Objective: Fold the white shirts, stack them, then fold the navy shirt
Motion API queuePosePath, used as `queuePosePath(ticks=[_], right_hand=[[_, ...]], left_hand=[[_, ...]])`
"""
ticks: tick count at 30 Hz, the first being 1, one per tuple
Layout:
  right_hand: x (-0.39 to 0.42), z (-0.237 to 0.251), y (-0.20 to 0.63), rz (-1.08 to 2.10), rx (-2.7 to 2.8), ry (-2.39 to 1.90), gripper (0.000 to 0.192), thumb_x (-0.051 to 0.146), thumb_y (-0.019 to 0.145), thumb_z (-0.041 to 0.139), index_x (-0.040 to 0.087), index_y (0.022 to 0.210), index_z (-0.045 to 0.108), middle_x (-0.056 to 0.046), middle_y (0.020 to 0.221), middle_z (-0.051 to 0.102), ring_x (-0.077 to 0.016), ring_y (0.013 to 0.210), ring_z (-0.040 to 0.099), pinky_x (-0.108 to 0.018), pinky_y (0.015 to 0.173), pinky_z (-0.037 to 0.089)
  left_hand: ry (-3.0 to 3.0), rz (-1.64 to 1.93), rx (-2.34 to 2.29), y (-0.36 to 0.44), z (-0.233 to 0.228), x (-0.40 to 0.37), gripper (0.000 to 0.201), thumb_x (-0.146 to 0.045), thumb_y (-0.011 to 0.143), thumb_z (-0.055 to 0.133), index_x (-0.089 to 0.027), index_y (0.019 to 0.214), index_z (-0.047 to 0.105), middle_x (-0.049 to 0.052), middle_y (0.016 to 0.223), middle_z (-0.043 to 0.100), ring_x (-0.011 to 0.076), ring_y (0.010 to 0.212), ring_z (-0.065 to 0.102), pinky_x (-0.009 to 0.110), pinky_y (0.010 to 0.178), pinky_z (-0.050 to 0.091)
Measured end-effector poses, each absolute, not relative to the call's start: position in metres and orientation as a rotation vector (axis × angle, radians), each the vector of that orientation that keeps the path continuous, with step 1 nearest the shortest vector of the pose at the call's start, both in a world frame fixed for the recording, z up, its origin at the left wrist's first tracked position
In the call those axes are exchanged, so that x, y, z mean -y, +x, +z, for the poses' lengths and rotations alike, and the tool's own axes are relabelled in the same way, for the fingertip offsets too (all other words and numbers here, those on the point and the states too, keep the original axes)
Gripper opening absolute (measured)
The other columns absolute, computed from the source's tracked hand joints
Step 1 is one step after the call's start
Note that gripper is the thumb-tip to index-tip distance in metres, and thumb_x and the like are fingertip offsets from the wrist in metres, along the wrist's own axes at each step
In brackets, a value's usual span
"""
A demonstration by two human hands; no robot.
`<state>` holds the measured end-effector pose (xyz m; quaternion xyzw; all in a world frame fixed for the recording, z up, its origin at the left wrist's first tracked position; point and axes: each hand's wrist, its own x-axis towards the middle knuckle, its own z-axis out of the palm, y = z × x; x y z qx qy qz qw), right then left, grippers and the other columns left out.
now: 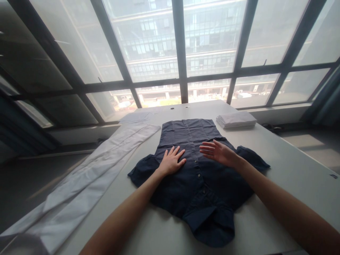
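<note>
A dark blue short-sleeved button shirt [183,187] lies spread front side up on the white table [289,166]. Its collar points toward me and its hem toward the window. One sleeve sticks out on each side. My left hand [172,161] rests flat on the shirt, left of the button line, with fingers spread. To the right of the buttons, my right hand [219,152] is tilted on its edge, fingers stretched out and thumb up. It is over the cloth; whether it touches, I cannot tell. Neither hand holds anything.
Long white cloth [98,170] lies along the table's left side and hangs over the edge. A folded stack of white cloth [236,119] sits at the back right. Large framed windows [183,53] stand behind the table, with curtains [325,95] at the sides.
</note>
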<state>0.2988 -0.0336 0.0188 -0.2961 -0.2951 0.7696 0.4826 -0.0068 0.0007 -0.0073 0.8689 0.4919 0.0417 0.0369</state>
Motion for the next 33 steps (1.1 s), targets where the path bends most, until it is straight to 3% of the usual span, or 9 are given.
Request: queuePosePath(ticks=[4, 8, 15, 23, 33], right_hand=[[0.033, 0.010, 0.298, 2.040, 0.644, -0.821, 0.041, 0.037, 0.107, 0.039, 0.010, 0.130, 0.059, -0.023, 0.124, 0.069, -0.0280, 0.114, 0.070, -0.044, 0.090, 0.061], [0.016, 0.001, 0.328, 1.886, 0.364, -0.887, 0.038, 0.031, 0.106, 0.037, 0.009, 0.132, 0.055, -0.026, 0.126, 0.066, -0.0303, 0.113, 0.070, -0.046, 0.082, 0.064], [0.001, -0.002, 0.377, 1.441, 0.166, -0.946, 0.036, 0.028, 0.103, 0.033, 0.016, 0.129, 0.055, -0.022, 0.131, 0.062, -0.0263, 0.109, 0.071, -0.042, 0.076, 0.066], [-0.001, -0.004, 0.375, 1.420, 0.186, -0.981, 0.036, 0.029, 0.104, 0.030, 0.017, 0.121, 0.060, -0.017, 0.118, 0.065, -0.0227, 0.099, 0.071, -0.035, 0.068, 0.066], [-0.004, -0.008, 0.376, 1.416, 0.187, -0.962, 0.037, 0.031, 0.105, 0.031, 0.014, 0.121, 0.060, -0.019, 0.116, 0.066, -0.0240, 0.101, 0.071, -0.036, 0.073, 0.066]], left_hand=[[2.670, 0.121, -1.517, -0.006, -0.007, -0.001, 0.067, -0.068, 0.101, 0.030, -0.036, 0.159, 0.034, 0.002, 0.169, 0.022, 0.0319, 0.156, 0.015, 0.061, 0.122, 0.015], [2.668, 0.123, -1.517, -0.006, -0.007, 0.000, 0.066, -0.068, 0.101, 0.031, -0.037, 0.159, 0.035, 0.001, 0.169, 0.023, 0.0327, 0.156, 0.016, 0.061, 0.122, 0.016], [2.668, 0.123, -1.511, -0.007, -0.007, 0.000, 0.067, -0.068, 0.100, 0.031, -0.036, 0.159, 0.034, 0.002, 0.169, 0.022, 0.0320, 0.156, 0.015, 0.060, 0.123, 0.015], [2.660, 0.127, -1.505, -0.007, -0.006, 0.000, 0.067, -0.069, 0.100, 0.029, -0.036, 0.159, 0.035, 0.002, 0.169, 0.023, 0.0325, 0.156, 0.015, 0.061, 0.122, 0.015], [2.658, 0.127, -1.501, -0.007, -0.006, 0.000, 0.067, -0.069, 0.101, 0.029, -0.035, 0.159, 0.034, 0.002, 0.169, 0.022, 0.0322, 0.156, 0.015, 0.061, 0.122, 0.014]])
